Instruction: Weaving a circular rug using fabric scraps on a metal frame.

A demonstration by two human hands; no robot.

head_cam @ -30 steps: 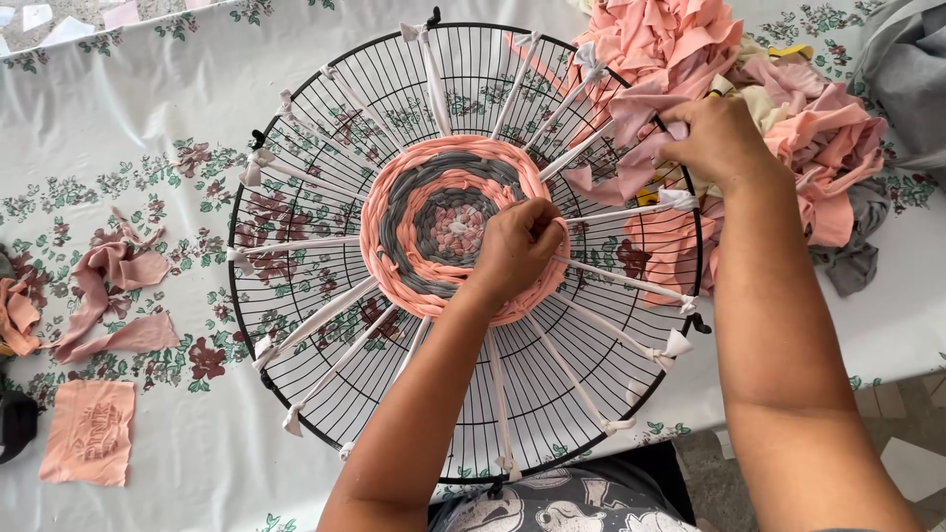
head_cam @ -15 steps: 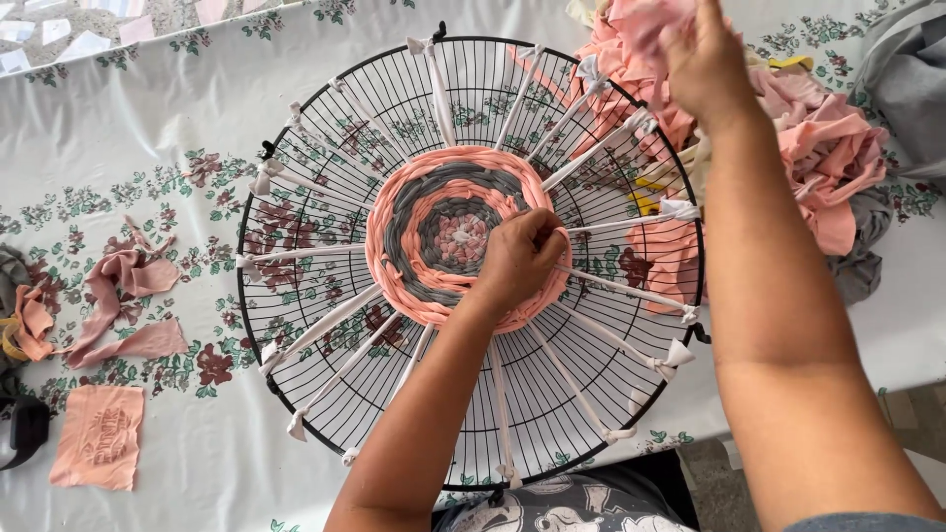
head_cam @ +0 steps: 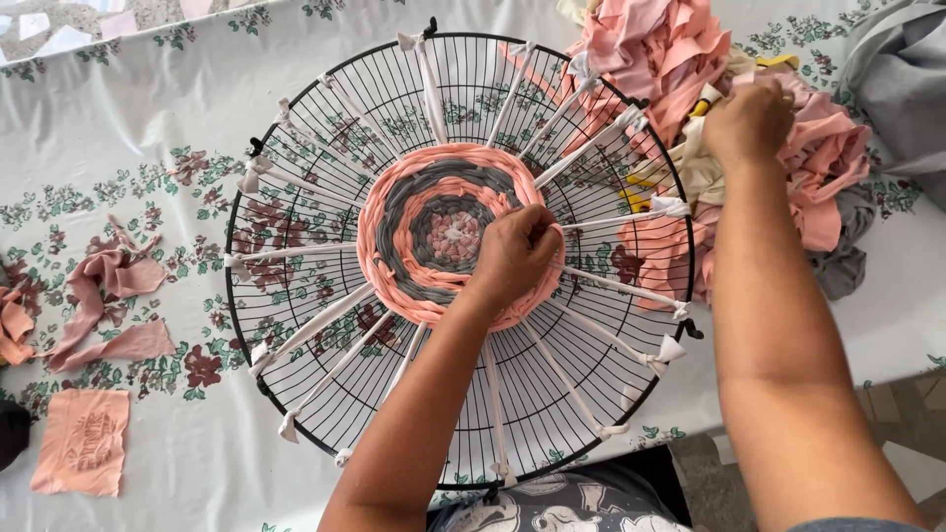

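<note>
Left hand (head_cam: 514, 254) on woven round (head_cam: 434, 232)

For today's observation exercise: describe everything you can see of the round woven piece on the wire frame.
The round woven piece is a flat disc of fabric strips in rings, salmon pink and grey, with a pale mottled centre. It lies at the middle of the black wire fan guard, woven through white strip spokes. The left hand rests on its right edge.

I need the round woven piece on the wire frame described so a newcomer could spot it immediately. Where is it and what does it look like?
Start at the big black round wire grille lying on the flowered tablecloth. At its centre, under the left hand, sits the round woven mat, worked through white fabric strips stretched like spokes. Unlike the loose pink rag pile under the right hand, it is a flat spiral of pink and grey rings.
</note>
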